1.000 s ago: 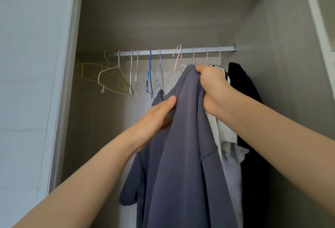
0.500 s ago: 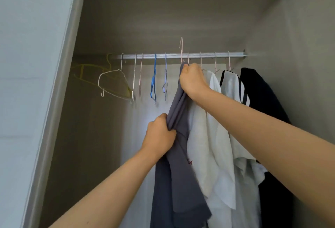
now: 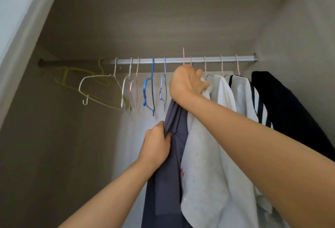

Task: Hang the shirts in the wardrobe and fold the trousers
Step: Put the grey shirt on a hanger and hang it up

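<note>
A grey-blue shirt (image 3: 174, 137) hangs down the middle of the open wardrobe on a pink hanger whose hook (image 3: 183, 56) stands at the silver rail (image 3: 181, 59). My right hand (image 3: 186, 82) grips the top of the shirt and hanger just under the rail, its fingers also against the neighbouring white shirt (image 3: 204, 146). Lower down, my left hand (image 3: 155, 146) grips a fold of the grey-blue shirt's left side. The shirt's collar is hidden behind my right hand.
Right of the grey-blue shirt hang another white shirt (image 3: 241, 92) with dark stripes and a black garment (image 3: 282, 104). Several empty hangers, yellow (image 3: 76, 75), white (image 3: 101, 90) and blue (image 3: 150, 90), hang on the rail's left part. The wardrobe door edge (image 3: 27, 34) stands at far left.
My right hand has lifted the shirt's hanger from below the rail up to it, and the hook now stands at the rail. My left hand has slid down the shirt's side.
</note>
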`<state>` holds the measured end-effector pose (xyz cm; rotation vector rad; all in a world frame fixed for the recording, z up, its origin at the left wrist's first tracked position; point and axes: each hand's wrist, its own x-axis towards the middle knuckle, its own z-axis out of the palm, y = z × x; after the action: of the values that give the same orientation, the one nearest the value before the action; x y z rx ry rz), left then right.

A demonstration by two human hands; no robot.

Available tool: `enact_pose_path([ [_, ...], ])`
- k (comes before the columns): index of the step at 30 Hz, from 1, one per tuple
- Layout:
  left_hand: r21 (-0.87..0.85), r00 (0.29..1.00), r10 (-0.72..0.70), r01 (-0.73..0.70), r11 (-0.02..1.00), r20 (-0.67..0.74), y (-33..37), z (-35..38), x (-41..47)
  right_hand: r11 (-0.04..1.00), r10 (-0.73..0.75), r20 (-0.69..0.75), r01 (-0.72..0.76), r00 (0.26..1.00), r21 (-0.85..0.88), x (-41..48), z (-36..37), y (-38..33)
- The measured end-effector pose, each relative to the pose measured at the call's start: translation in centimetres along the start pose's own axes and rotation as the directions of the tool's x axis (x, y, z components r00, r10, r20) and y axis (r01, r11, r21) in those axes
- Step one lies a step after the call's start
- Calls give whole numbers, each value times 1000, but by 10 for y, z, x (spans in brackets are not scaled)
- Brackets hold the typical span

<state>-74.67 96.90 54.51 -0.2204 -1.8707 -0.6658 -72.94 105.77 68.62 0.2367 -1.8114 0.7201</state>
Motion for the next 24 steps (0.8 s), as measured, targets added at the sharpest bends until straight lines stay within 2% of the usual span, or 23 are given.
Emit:
enact_pose_path([
  [5, 4, 999, 42, -42, 999, -18, -3, 3, 12, 990, -71, -106, 56, 992, -132, 7, 2, 3],
  [11, -2, 1000, 22, -22, 1000, -10, -9, 6, 17, 912, -179, -1, 165, 984, -376, 9, 1, 10],
  [18, -35, 999, 28, -27, 999, 21, -19, 12, 3, 916, -203, 5, 192, 979, -353, -3, 2, 16],
  [24, -55, 1000, 1, 0, 998, 18, -21, 8, -14, 858, -360, -58, 307, 931, -412, -27, 4, 24],
])
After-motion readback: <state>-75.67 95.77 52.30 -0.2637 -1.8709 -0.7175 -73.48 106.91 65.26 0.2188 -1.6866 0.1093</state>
